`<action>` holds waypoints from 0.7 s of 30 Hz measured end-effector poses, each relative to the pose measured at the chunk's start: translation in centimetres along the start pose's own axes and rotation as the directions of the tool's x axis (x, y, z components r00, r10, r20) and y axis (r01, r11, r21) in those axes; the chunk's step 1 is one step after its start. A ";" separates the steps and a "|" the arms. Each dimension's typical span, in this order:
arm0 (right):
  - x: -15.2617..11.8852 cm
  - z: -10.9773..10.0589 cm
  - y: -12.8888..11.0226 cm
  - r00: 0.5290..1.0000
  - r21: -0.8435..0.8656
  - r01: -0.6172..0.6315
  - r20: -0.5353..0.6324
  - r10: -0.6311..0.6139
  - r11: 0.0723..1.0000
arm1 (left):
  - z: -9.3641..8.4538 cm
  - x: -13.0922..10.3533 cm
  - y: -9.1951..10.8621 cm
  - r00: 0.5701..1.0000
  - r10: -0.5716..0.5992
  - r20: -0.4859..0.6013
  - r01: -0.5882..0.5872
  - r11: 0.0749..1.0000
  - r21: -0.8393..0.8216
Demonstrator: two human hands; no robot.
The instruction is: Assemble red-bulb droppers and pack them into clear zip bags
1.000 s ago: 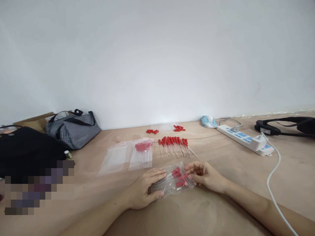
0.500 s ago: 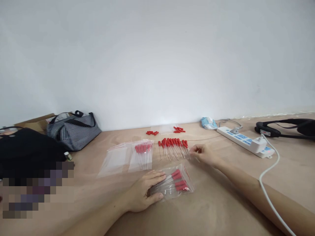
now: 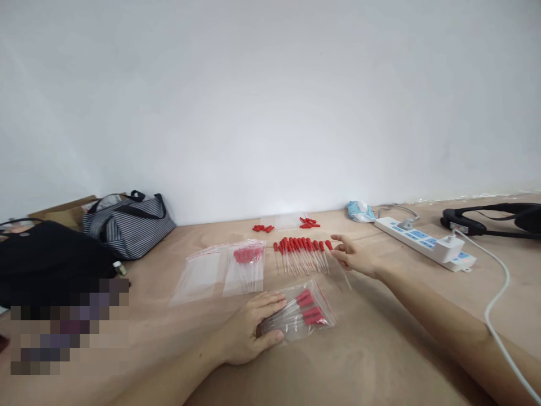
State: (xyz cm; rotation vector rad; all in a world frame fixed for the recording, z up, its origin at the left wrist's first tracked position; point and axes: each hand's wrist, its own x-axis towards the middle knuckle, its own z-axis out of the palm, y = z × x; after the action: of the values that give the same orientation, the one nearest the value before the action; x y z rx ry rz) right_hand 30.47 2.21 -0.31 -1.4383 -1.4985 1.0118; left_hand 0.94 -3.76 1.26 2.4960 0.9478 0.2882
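The left hand (image 3: 251, 330) lies spread on the filled bag (image 3: 298, 318); the right hand (image 3: 355, 259), its grip on the end dropper (image 3: 329, 245) unclear, could scatter the dropper row (image 3: 302, 245) by brushing sideways.

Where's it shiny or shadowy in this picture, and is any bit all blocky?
In the head view, white glints on the clear bag the left hand touches; a bright glow low on the wall; soft shadow below the right forearm; blocky squares at lower left.
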 end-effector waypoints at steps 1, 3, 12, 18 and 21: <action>-0.9 0.1 0.0 0.997 0.086 0.056 0.048 -0.060 0.995 | 0.0 0.0 0.0 1.000 -0.004 0.002 0.004 1.000 0.004; -2.6 0.6 0.2 0.982 0.210 0.155 0.077 -0.174 0.965 | 0.1 0.0 -0.2 1.000 0.001 0.002 -0.001 1.000 0.006; -5.0 4.3 1.2 0.969 0.392 0.186 -0.223 -0.104 0.901 | 0.1 0.0 -0.3 1.000 -0.001 0.005 0.001 1.000 -0.017; -5.8 4.6 1.5 0.991 0.279 0.129 -0.059 -0.117 0.952 | 0.3 -0.2 -0.3 1.000 -0.007 -0.015 0.006 1.000 -0.027; -6.0 4.2 1.6 0.989 0.098 0.146 0.013 -0.148 0.984 | 0.3 -0.3 -0.3 1.000 -0.022 -0.019 0.021 0.999 -0.025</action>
State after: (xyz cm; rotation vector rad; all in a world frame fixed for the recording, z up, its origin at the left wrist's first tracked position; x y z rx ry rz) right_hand 27.22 -3.82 -3.42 -1.2345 -1.5249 0.9973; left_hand 0.68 -3.83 0.85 2.4629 0.9720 0.3159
